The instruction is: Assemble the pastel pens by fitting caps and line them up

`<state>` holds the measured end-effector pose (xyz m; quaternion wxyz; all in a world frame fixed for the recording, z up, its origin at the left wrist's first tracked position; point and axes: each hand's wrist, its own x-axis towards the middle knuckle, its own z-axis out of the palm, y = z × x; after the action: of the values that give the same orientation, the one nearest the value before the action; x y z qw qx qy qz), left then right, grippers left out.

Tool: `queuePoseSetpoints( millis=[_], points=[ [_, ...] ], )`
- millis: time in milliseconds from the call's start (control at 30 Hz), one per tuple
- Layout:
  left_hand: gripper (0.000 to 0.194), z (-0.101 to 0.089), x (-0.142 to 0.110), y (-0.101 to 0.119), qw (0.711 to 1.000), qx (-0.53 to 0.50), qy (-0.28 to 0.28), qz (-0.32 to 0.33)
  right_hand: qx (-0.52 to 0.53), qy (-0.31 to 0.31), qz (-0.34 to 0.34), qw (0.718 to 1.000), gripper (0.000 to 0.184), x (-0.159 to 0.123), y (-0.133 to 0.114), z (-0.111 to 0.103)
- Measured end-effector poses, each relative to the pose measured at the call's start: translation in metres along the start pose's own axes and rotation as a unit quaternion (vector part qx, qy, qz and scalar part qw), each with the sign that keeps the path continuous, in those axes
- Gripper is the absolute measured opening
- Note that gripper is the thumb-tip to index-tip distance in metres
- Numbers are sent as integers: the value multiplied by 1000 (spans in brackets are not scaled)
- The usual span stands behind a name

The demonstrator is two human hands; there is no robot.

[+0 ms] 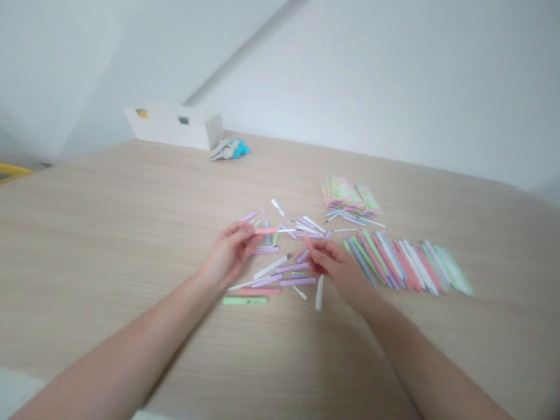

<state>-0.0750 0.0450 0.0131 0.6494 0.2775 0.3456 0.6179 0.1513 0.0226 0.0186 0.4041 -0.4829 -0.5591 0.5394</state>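
Observation:
A loose pile of slim pastel pen parts (280, 262) lies in pink, lilac, white and green on a light wood table (131, 233). My left hand (230, 254) is pinched on the end of a salmon-pink pen barrel (265, 231), which points to the right over the pile. My right hand (335, 265) is curled at the pile's right edge, and its fingertips are at a small pink piece (308, 242). I cannot tell whether it grips this piece. A green pen barrel (245, 300) lies apart at the pile's near edge.
To the right, many pastel pens lie side by side in a fanned row (406, 265). Behind them is a stack of printed green-and-pink packets (350, 195). At the far edge are a white box (172, 127) and a crumpled grey-and-blue cloth (230, 149).

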Motion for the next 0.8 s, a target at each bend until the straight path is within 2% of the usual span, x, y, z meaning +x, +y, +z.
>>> queuePoseSetpoints(
  millis=[100, 267, 400, 533, 667, 800],
  points=[
    [7, 0, -1, -1, 1000, 3, -21, -1, 53, -5, -18, 998, 26, -17, 10, 3],
    [9, -2, -2, -4, 998, 22, -57, 1, 46, 18, -56, 997, 23, -24, 22, 0],
    [10, -3, -3, -6, 997, 35, -73, -2, 50, 21, -58, 997, 20, -27, 23, -6],
    [10, -2, -2, -5, 998, 33, -61, -3, 62, 33, -29, 997, 17, -30, 21, -11],
    [9, -3, 0, 1, 999, 29, -31, 13, 92, 51, -6, 994, 2, -32, 23, -11],
    [9, -3, 1, 4, 999, 31, -12, 10, 84, 65, 9, 994, 8, -35, 22, -9]
  ],
)
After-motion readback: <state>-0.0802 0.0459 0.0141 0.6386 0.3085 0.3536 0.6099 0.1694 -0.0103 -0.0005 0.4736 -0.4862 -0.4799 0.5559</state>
